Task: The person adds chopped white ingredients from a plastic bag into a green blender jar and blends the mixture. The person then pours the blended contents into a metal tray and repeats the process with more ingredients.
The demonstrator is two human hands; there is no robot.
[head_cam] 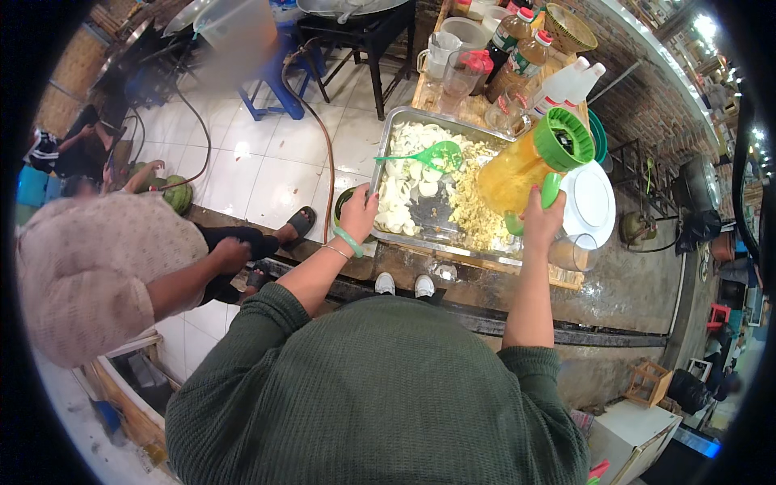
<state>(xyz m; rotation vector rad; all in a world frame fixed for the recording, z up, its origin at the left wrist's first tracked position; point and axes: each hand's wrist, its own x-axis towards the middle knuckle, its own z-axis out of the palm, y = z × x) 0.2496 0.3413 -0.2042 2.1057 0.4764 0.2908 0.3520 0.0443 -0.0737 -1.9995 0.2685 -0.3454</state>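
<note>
My right hand (541, 219) grips the green handle of a blender jar (512, 173), tipped with its green base (564, 140) raised and its body over the metal tray (448, 250). Yellowish residue coats the jar's clear wall. With my left hand (357, 213) I hold the tray's left rim near the front corner. Sliced white onions (397, 209) cover the left part of the tray. A pale yellow, finely chopped mass (470, 212) lies on the right, under the jar. Across the onions rests a green plastic slotted spoon (445, 156).
Bottles with red caps (527, 57), white jugs (567, 85) and clear pitchers (458, 79) crowd the table behind the tray. White plates (587, 200) and a clear cup (573, 251) stand at right. Another person (115, 267) is close on my left. A hose (327, 151) crosses the tiled floor.
</note>
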